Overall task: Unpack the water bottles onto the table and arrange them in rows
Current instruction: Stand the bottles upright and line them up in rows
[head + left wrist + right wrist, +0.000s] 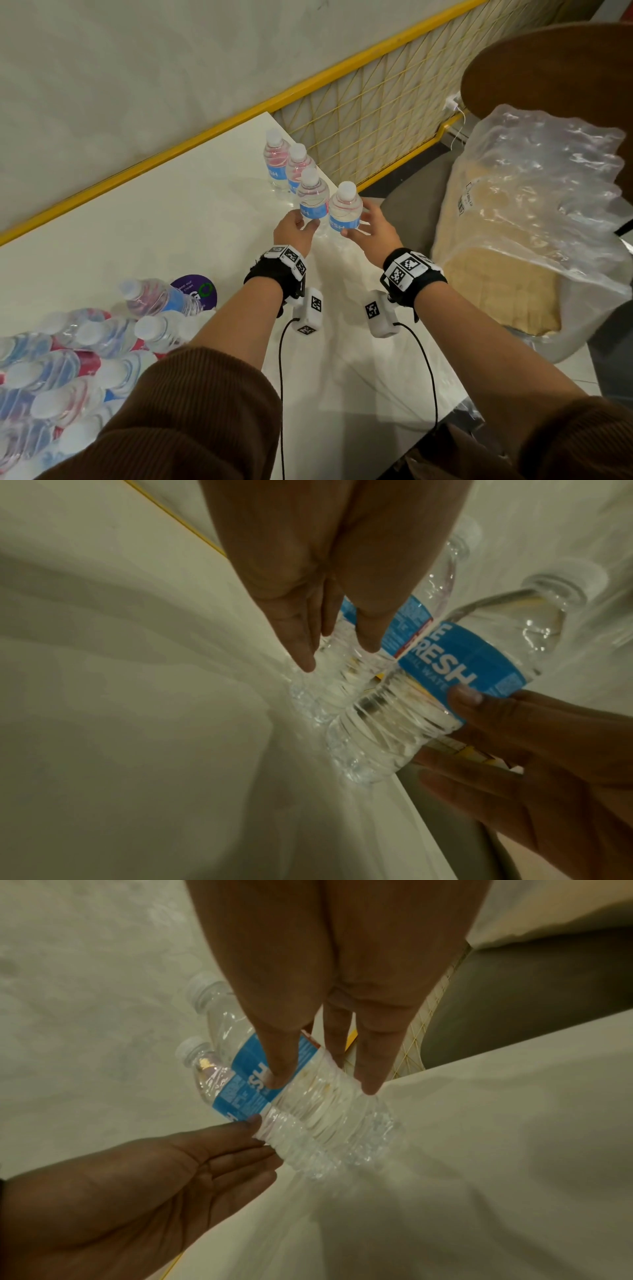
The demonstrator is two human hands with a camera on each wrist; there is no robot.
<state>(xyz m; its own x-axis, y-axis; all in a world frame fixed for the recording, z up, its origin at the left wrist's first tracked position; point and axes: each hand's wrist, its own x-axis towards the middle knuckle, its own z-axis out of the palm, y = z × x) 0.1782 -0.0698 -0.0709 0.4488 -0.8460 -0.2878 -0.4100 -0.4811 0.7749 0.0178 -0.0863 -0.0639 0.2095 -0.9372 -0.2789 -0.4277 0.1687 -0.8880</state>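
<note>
Four water bottles with blue labels stand in a row along the right edge of the white table (164, 226). My left hand (304, 225) touches the third bottle (312, 200) low down with straight fingers (303, 653). My right hand (358, 223) holds the fourth, nearest bottle (345, 209), thumb (466, 696) on the label and fingers round its far side. Both bottles stand upright on the table. The torn pack of bottles (65, 363) lies at the lower left.
One loose bottle (154, 296) lies beside a purple sticker (197, 291) by the pack. A yellow mesh fence (376, 109) runs behind the table. To the right, a plastic-wrapped bundle (531, 222) sits on a seat under a brown round top (565, 68).
</note>
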